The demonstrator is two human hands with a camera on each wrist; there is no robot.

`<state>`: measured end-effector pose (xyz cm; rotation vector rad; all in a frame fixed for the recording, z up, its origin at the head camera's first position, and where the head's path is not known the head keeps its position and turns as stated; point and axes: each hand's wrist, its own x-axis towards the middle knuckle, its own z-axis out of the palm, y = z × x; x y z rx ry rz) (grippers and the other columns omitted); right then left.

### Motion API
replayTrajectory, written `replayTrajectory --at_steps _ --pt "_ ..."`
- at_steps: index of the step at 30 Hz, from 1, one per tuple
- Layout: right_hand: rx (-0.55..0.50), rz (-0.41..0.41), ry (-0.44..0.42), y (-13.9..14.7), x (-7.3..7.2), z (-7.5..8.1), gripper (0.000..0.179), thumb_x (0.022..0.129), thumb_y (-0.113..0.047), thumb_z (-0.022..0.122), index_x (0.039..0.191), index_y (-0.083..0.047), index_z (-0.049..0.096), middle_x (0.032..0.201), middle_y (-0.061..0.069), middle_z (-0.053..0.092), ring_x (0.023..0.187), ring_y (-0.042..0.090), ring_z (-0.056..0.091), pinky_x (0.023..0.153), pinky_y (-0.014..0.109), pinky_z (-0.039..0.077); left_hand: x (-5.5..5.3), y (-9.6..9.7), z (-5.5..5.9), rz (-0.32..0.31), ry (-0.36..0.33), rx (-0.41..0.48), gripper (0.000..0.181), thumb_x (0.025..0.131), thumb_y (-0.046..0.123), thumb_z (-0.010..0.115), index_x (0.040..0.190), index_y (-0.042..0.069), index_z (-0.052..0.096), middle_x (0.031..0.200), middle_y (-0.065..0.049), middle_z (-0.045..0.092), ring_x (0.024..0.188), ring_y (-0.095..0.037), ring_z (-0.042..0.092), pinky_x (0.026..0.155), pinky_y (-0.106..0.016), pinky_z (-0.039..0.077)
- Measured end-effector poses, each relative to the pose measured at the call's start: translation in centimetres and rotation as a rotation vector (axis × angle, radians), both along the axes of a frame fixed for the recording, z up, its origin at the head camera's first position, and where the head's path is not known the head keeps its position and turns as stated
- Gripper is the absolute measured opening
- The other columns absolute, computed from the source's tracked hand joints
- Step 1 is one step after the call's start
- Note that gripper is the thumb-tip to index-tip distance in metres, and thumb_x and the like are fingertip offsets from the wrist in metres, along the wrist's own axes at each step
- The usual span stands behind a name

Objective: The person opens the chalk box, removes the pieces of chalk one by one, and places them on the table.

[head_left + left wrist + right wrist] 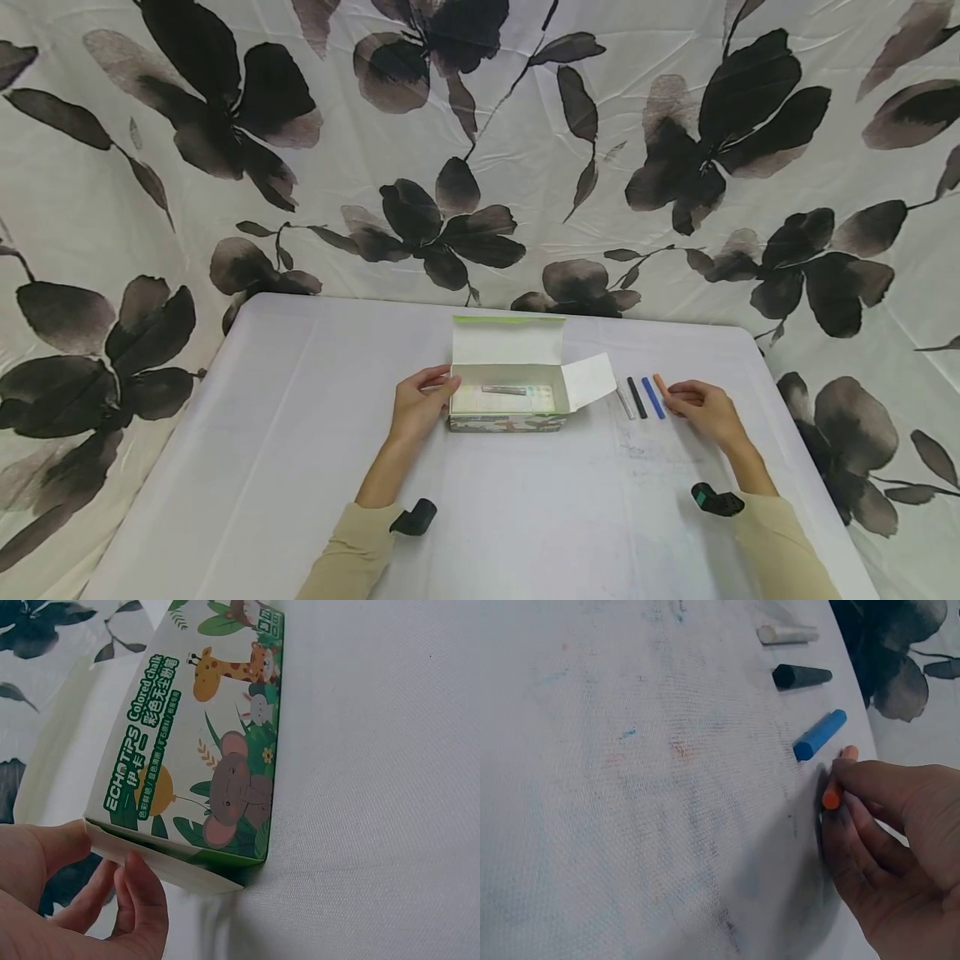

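An open chalk box (506, 423) printed with animals sits in the middle of the table, its lid raised and a side flap out to the right. My left hand (420, 404) is at its left end, with thumb and fingers pinching the white end flap (161, 864) in the left wrist view. To the right, my right hand (708, 411) pinches an orange chalk (831, 796) between thumb and fingers, close over the tabletop. Beside it lie a blue chalk (820, 736), a black chalk (801, 676) and a white chalk (791, 634) in a row.
The white-covered table (510, 517) has faint coloured smudges on its right half. A floral curtain (480, 133) hangs behind and around it. Each wrist carries a small black device, one near the left sleeve (348, 542), one near the right sleeve (776, 542).
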<state>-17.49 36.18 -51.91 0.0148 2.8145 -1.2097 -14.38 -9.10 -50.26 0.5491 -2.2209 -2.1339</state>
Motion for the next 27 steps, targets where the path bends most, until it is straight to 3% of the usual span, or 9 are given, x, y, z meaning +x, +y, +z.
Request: replayTrajectory --at_steps 4,8,16,27 --pt "0.091 0.003 0.005 -0.4 0.0 0.5 0.033 0.098 -0.013 0.072 0.118 0.012 0.066 0.099 0.02 0.072 0.082 0.018 0.066 0.066 0.021 0.05 0.0 0.1 0.0 -0.006 0.002 -0.002 0.035 0.092 0.01 0.078 0.125 0.0 0.07 0.108 -0.014 0.066 0.075 -0.009 0.061 0.06 -0.017 0.052" --pt "0.145 0.004 0.02 -0.5 -0.2 0.9 0.03 0.099 -0.015 0.069 0.116 0.01 0.067 0.097 0.019 0.071 0.083 0.021 0.062 0.067 0.026 0.048 -0.1 0.1 -0.1 -0.013 -0.003 -0.018 0.035 0.092 0.01 0.077 0.125 0.001 0.07 0.108 -0.014 0.067 0.076 -0.011 0.06 0.06 -0.017 0.052" --pt "0.107 0.002 0.091 -1.3 -1.0 2.6 0.025 0.101 -0.011 0.064 0.115 0.011 0.067 0.099 0.022 0.071 0.085 0.028 0.067 0.065 0.019 0.05 -0.1 -0.1 0.0 -0.017 -0.013 -0.027 0.036 0.093 0.011 0.077 0.126 0.0 0.07 0.11 -0.014 0.066 0.076 -0.01 0.059 0.061 -0.018 0.051" --pt "0.077 0.074 0.185 -2.8 -1.9 5.5 0.025 0.104 -0.014 0.062 0.114 0.009 0.066 0.096 0.022 0.072 0.084 0.035 0.071 0.065 0.018 0.052 0.1 -0.1 0.1 -0.024 -0.011 -0.01 0.036 0.093 0.011 0.077 0.126 0.0 0.07 0.11 -0.015 0.066 0.077 -0.009 0.059 0.062 -0.018 0.052"
